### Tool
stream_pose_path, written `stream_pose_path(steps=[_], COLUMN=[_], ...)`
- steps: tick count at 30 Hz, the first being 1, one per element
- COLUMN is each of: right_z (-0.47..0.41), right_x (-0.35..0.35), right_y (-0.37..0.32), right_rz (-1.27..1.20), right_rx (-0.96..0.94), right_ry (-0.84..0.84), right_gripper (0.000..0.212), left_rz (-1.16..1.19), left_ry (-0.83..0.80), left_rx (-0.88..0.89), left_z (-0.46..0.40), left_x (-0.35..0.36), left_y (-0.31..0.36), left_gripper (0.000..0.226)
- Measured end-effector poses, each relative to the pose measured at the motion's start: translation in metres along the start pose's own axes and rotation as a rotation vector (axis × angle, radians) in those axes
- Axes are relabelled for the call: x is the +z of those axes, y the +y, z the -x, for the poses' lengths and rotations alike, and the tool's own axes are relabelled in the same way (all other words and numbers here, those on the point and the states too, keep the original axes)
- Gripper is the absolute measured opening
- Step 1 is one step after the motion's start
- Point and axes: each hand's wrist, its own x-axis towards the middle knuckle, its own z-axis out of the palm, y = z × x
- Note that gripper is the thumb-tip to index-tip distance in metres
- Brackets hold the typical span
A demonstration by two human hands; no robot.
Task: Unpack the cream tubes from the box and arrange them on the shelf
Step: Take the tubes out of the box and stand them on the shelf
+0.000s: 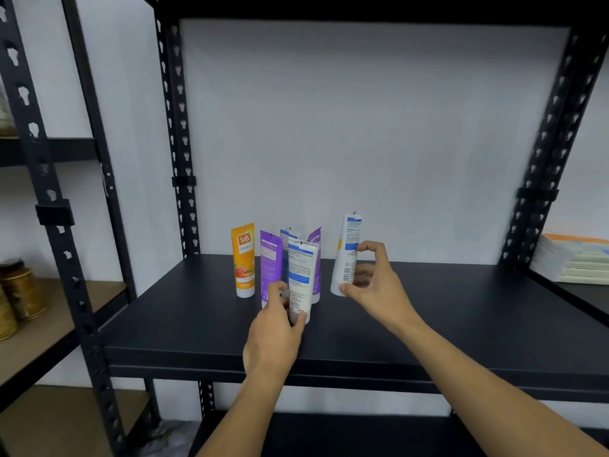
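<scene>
Shelf: black board (428,324) of a dark metal rack, cream tubes clustered left of centre, wide bare surface to the right and along the front edge.
Left grip: left hand (276,338) curls thumb and fingers round the lower end of a white-and-blue tube (301,278), upright, nearest the front edge.
Right grip: right hand (369,282) with curled fingers touching a taller white tube (346,255), standing apart on the right; firm hold or not, cannot tell.
Other tubes: orange tube (244,258) upright at far left; purple tube (271,265) beside it; further tubes behind, partly hidden.
Neighbouring racks: jars (19,291) on the left; stacked books (573,258) on the right.
</scene>
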Motion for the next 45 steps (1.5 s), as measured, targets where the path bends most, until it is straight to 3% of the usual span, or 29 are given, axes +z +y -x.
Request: stream_pose_path(steps=[5,27,31,34,38,42,45], right_z=[-0.008,-0.015,-0.013,-0.011,-0.006,0.006,0.018], right_x=[0.009,0.025,0.025,0.025,0.026,0.025,0.019], right_y=[0.016,0.049,0.053,0.052,0.05,0.051,0.046], right_rz=[0.066,0.18,0.125,0.135,0.272,0.537,0.746], right_rx=[-0.049,-0.09,-0.05,-0.023,0.025,0.17,0.207], right_ry=[-0.04,-0.121,-0.121,-0.139,-0.192,-0.221,-0.271], right_gripper=[0.07,0.07,0.078,0.095,0.105,0.09,0.077], left_rz=[0.004,-0.057,-0.062,-0.038,0.001,-0.042,-0.212], left_ry=[0.019,0.047,0.05,0.052,0.061,0.084,0.098], left_rx=[0.011,0.022,0.021,0.028,0.053,0.095,0.106], left_z=[0.001,-0.001,0.0,0.0,0.0,0.007,0.016], left_x=[0.001,0.003,0.002,0.003,0.004,0.005,0.002], left_y=[-0.001,-0.001,-0.001,-0.002,-0.005,-0.007,-0.006], left_gripper=[0.061,0.06,0.061,0.063,0.062,0.053,0.045])
